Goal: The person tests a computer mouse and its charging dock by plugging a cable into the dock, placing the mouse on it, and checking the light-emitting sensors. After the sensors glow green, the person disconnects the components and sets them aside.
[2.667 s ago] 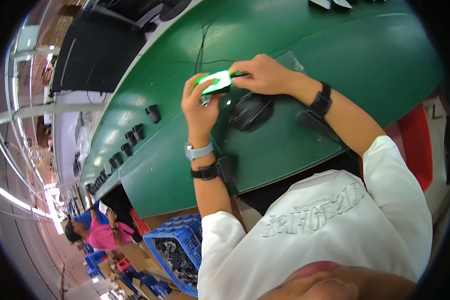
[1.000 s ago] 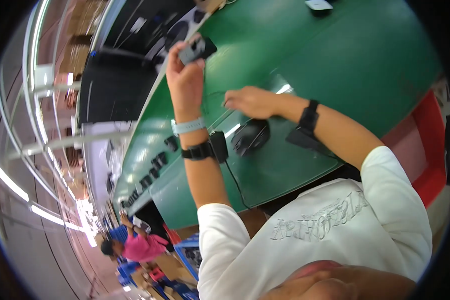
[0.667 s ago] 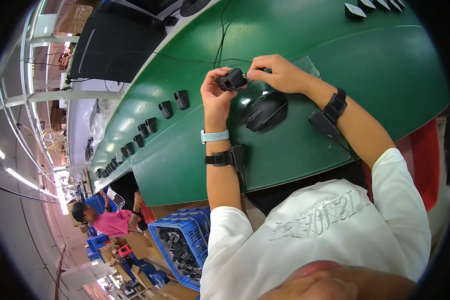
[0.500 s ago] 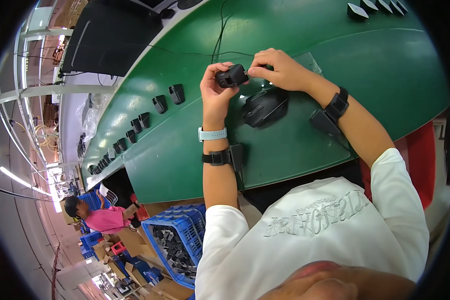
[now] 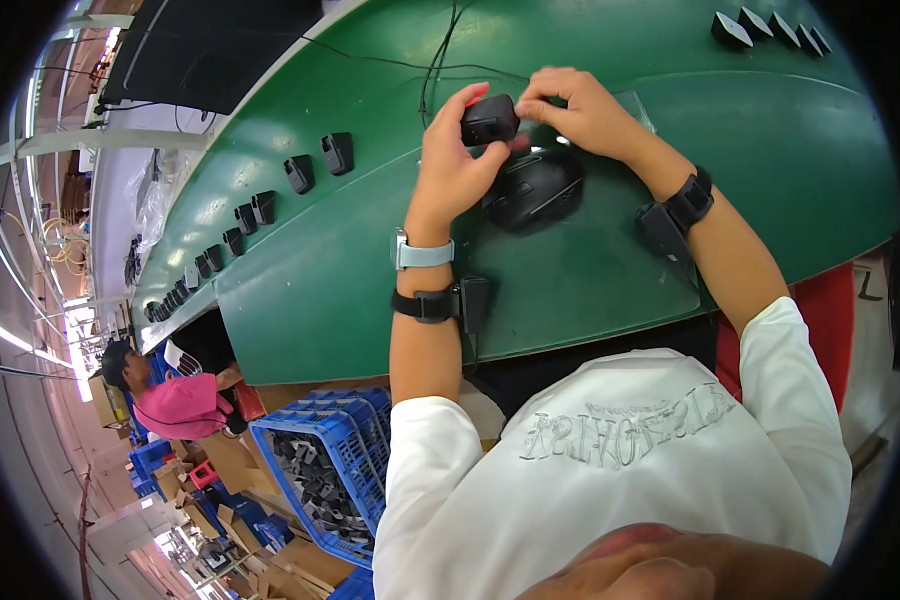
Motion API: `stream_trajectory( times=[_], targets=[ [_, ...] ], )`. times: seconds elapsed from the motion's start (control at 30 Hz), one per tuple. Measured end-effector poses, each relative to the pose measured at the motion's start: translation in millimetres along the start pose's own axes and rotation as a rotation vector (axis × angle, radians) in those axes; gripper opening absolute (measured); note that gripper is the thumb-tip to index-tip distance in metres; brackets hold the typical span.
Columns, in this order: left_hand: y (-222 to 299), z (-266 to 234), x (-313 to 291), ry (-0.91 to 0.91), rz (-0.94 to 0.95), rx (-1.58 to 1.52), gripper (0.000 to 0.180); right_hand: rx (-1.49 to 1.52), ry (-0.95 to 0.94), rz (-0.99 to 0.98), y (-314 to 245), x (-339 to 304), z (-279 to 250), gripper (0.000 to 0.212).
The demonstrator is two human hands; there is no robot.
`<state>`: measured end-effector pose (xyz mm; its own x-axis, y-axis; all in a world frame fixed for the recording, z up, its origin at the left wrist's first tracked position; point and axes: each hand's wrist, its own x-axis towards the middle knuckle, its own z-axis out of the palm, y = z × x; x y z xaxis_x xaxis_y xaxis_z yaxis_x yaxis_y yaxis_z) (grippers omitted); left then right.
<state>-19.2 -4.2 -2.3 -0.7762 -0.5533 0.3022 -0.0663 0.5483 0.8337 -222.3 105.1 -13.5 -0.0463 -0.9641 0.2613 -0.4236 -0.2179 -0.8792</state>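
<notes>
Above green table (image 5: 320, 310), held black device (image 5: 489, 120); blue crate (image 5: 368, 428) near edge.

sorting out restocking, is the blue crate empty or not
Not empty: many dark pieces show inside the blue crate.

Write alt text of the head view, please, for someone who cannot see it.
A person's left grip holds a small black device over a green table, the right grip close beside it. More dark pieces line the table at left; a blue crate holds dark parts.
</notes>
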Motion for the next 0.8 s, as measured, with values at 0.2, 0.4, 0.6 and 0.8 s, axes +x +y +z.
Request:
stream_trajectory(
  times=[0.2,0.4,0.6,0.8],
  targets=[
    [10,-8,3,0.170,-0.268,-0.729,0.040,-0.248,0.195,-0.510,-25,-7,-11,0.057],
    [-5,-14,3,0.099,-0.162,-1.254,0.039,-0.331,-0.293,-0.409,-27,-13,1,0.075],
    [7,-9,5,0.218,-0.201,-1.415,0.040,-0.143,-0.230,-0.217,-12,-12,-3,0.069],
    [10,8,7,0.179,-0.064,-1.119,0.035,0.762,0.184,0.092,-5,-11,-15,0.072]
  ],
)
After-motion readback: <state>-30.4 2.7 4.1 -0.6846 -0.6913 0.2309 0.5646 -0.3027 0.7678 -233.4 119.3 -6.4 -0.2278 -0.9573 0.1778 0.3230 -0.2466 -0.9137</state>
